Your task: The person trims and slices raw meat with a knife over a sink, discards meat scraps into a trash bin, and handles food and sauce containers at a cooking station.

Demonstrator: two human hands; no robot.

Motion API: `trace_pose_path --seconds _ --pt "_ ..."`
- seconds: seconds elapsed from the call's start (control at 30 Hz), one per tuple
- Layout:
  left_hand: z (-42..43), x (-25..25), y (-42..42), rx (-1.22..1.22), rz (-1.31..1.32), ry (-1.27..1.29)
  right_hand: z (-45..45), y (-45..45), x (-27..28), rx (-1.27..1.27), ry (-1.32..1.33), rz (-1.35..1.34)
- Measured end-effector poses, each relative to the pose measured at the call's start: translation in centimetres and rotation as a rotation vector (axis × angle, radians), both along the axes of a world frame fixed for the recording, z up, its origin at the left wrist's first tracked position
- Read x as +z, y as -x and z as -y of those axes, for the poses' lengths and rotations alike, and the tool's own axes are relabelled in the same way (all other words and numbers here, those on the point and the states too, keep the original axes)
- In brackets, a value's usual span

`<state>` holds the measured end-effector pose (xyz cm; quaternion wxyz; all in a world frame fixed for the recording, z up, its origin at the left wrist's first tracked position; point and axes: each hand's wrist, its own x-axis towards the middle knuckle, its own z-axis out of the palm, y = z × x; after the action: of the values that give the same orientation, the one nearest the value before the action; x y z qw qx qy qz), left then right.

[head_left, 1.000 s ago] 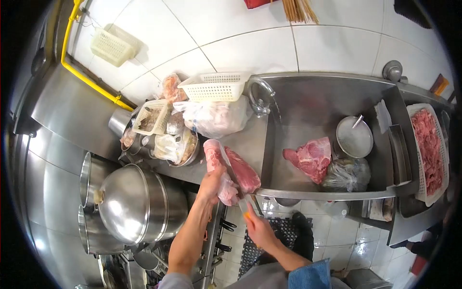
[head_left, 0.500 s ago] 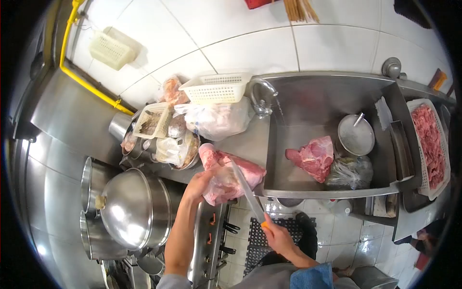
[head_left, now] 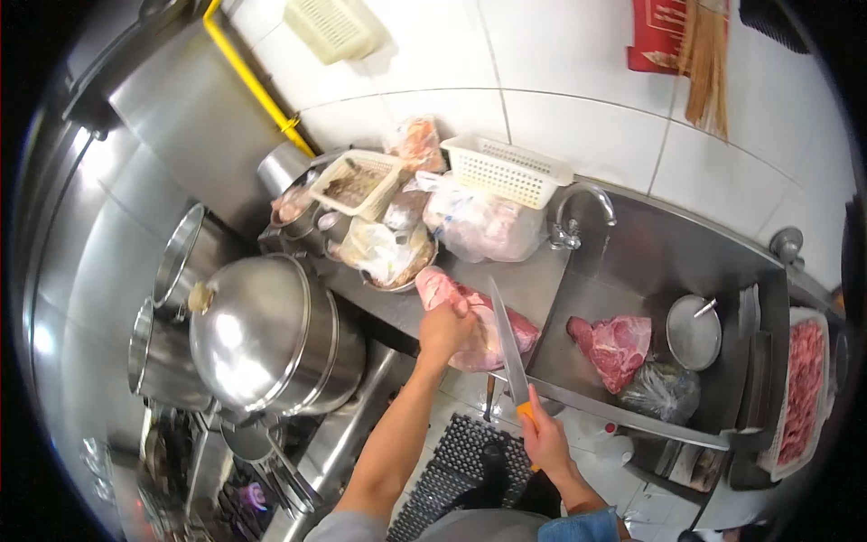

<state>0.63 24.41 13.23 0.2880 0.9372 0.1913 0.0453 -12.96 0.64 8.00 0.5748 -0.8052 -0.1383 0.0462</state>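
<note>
A large raw piece of meat (head_left: 488, 316) with pale fat lies on the steel counter beside the sink, reaching to the front edge. My left hand (head_left: 445, 332) is closed on its near left part, fingers bunched at the surface. In my right hand (head_left: 548, 440) is a knife (head_left: 511, 352), gripped by its orange handle. The long blade points away from me and lies across the meat's right half; whether its edge is in the flesh I cannot tell. A second cut of meat (head_left: 616, 348) rests in the sink, apart from both hands.
Water runs from the tap (head_left: 578, 217) into the sink (head_left: 596, 289), which also holds a metal pot (head_left: 694, 334) and a bagged item (head_left: 662, 390). Bags and baskets (head_left: 510, 172) crowd the counter's back. A domed steamer (head_left: 262, 334) stands left; a meat-filled basket (head_left: 802, 388) sits far right.
The camera view has turned, so the counter and sink appear shifted right and tilted. My left hand has its fingers drawn together more tightly on the meat. The knife still crosses it.
</note>
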Motion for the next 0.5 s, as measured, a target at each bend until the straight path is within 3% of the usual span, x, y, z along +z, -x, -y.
trace_pose_path --seconds 0.1,0.23,0.3,0.5 --pt "-1.3 -4.7 -0.3 0.061 0.278 0.054 -0.3 -1.8 0.8 0.034 -0.044 -0.099" --pt "-1.2 -4.8 1.8 0.217 0.33 0.516 -1.1 -5.3 3.1 0.125 -0.053 -0.071" --pt "-1.2 -5.7 1.8 0.243 0.412 0.508 -2.4 -7.2 2.2 0.15 -0.099 0.036" --pt "-0.6 -6.9 1.4 0.308 0.587 0.494 -3.3 -10.4 2.9 0.254 0.104 0.012"
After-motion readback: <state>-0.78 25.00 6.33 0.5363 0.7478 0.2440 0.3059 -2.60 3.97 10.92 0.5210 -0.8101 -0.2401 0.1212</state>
